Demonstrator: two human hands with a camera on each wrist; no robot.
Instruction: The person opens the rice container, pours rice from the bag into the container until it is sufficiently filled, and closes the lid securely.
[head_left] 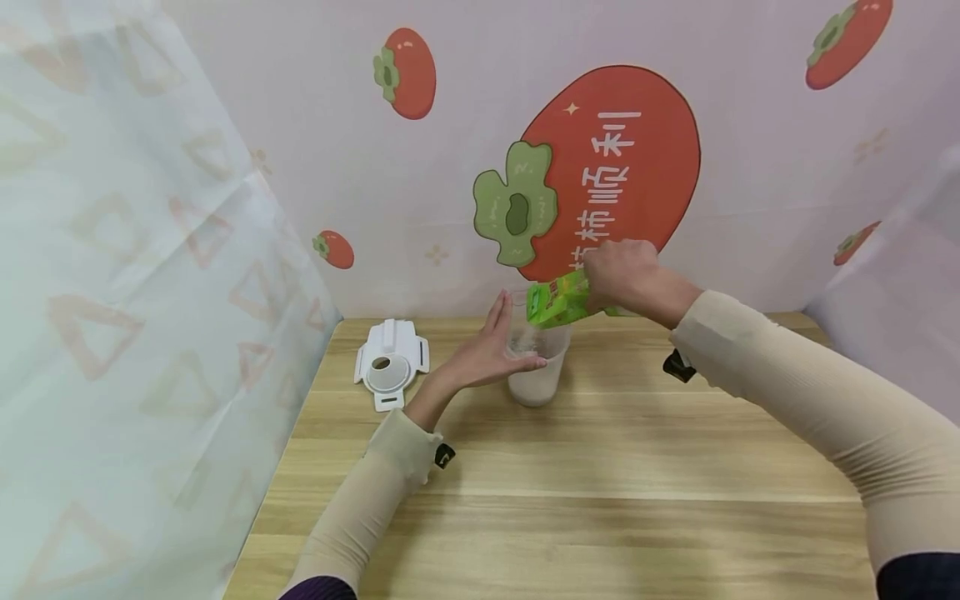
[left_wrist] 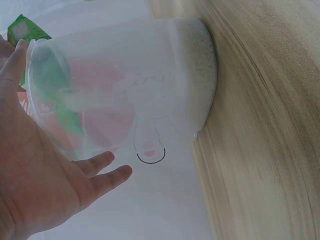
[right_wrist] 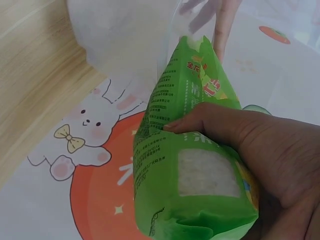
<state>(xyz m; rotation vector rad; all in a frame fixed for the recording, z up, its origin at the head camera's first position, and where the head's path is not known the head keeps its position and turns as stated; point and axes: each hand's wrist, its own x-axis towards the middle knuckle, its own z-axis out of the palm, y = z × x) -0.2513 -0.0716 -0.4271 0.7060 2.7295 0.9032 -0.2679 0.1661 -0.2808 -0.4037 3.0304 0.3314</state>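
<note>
A translucent plastic container (head_left: pixel 542 367) stands upright on the table, with a layer of white rice (left_wrist: pixel 197 75) at its bottom. My left hand (head_left: pixel 487 354) rests against its rim, thumb and fingers spread and fairly straight. Above the mouth, my right hand (head_left: pixel 626 275) grips a green bag of rice (right_wrist: pixel 192 165), thumb pressed across its side. The bag's end tilts down into the container, and pale grains fall from it in the head view. Through the bag's clear window, white grains show in the right wrist view. The right fingers behind the bag are mostly hidden.
A white plastic lid-like part (head_left: pixel 390 364) with a round opening and side tabs lies on the wooden table (head_left: pixel 600 500), left of the container. A printed backdrop (head_left: pixel 450 167) with red persimmons rises behind, and a patterned sheet (head_left: pixel 150 333) hangs along the left.
</note>
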